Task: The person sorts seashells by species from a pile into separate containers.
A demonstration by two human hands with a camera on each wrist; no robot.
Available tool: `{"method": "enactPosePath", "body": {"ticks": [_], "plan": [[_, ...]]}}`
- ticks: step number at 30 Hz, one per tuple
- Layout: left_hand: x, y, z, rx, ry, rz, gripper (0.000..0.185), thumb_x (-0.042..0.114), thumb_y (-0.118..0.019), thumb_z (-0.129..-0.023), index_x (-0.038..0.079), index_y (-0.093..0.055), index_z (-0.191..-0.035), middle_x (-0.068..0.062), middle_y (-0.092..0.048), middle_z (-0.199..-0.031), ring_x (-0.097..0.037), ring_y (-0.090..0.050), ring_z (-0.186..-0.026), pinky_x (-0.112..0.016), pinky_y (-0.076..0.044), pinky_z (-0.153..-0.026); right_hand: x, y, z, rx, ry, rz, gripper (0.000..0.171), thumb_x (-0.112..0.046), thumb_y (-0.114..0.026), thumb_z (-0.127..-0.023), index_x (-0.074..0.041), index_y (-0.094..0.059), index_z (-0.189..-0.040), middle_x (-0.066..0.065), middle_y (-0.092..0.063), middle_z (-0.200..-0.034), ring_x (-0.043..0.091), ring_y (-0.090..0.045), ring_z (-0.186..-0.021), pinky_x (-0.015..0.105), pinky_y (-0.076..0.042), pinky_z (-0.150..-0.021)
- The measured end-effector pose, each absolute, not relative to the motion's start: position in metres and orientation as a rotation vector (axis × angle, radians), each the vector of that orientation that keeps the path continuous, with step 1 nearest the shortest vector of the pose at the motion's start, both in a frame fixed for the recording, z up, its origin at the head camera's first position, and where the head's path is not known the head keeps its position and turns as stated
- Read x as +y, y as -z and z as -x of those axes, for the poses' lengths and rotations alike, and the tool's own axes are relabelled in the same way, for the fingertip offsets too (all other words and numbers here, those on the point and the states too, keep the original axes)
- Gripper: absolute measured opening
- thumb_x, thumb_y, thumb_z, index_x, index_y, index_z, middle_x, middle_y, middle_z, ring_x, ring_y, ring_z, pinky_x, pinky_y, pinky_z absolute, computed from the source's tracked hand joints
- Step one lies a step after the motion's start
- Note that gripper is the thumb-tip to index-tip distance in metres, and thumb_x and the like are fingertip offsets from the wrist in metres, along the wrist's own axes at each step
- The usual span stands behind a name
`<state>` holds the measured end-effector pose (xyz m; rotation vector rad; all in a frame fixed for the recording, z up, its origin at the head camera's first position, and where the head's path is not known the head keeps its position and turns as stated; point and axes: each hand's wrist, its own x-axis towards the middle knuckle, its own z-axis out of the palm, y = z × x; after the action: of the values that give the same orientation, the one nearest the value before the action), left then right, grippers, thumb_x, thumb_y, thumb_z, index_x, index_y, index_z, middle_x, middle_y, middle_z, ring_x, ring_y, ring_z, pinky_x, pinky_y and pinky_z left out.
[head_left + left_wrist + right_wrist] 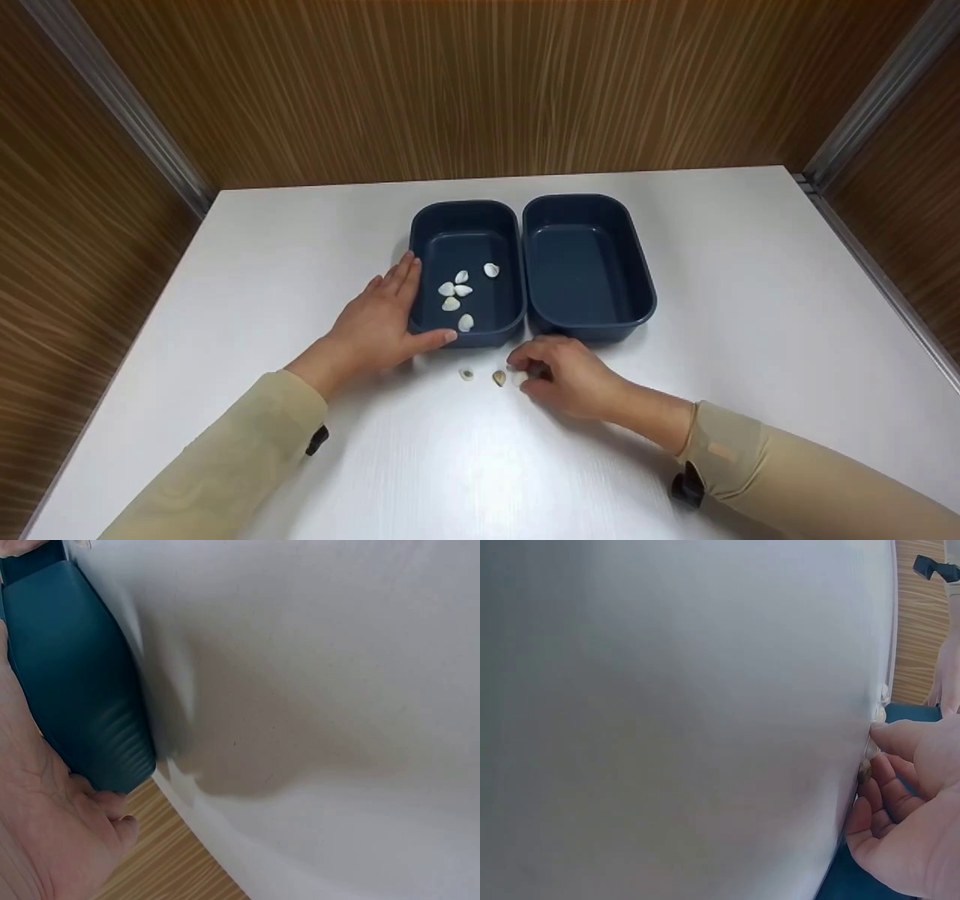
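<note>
My left hand rests against the left dark blue bin, its fingers extended along the left side and its thumb on the front rim. In the left wrist view, that hand touches the wall of the bin. Several pale seashells lie inside, one of them a white seashell apart on the right. With thumb and fingers, my right hand pinches a white seashell at the tabletop. Left of it lie a brown seashell and a small whitish seashell with a dark middle.
A second dark blue bin stands close beside the first, on its right, with nothing seen inside. Both are on a white table. Wood-grain panels rise behind the table and at both sides.
</note>
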<state>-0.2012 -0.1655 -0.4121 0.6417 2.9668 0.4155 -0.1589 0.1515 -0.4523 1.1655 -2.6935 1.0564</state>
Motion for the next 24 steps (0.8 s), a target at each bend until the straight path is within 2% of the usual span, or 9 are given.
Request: {"method": "enactPosePath", "body": {"ticks": [11, 24], "plan": [[-0.1649, 0.4116, 0.2010, 2.966, -0.418, -0.650, 0.127, 0.089, -0.047, -0.090, 0.000, -0.005, -0.169, -0.016, -0.001, -0.177, -0.034, -0.017, -0.162, -0.051, -0.019, -0.129, 0.1518, 0.4532, 0.1590, -2.702, -1.046, -1.185, 0.023, 0.002, -0.081, -0.084, -0.004, -0.076, -0.106, 0.004, -0.072, -0.093, 0.020, -0.067, -0.085, 0.033, -0.056, -0.078], [-0.1647, 0.4109, 0.2019, 2.965, -0.418, -0.625, 0.128, 0.091, -0.047, -0.088, 0.001, -0.006, -0.169, -0.016, -0.002, -0.177, -0.034, -0.017, -0.162, -0.050, -0.018, -0.129, 0.1506, 0.4508, 0.1579, -2.717, -1.071, -1.180, 0.026, -0.001, -0.083, -0.086, -0.004, -0.074, -0.110, 0.004, -0.071, -0.093, 0.019, -0.065, -0.086, 0.032, -0.055, -0.078]]}}
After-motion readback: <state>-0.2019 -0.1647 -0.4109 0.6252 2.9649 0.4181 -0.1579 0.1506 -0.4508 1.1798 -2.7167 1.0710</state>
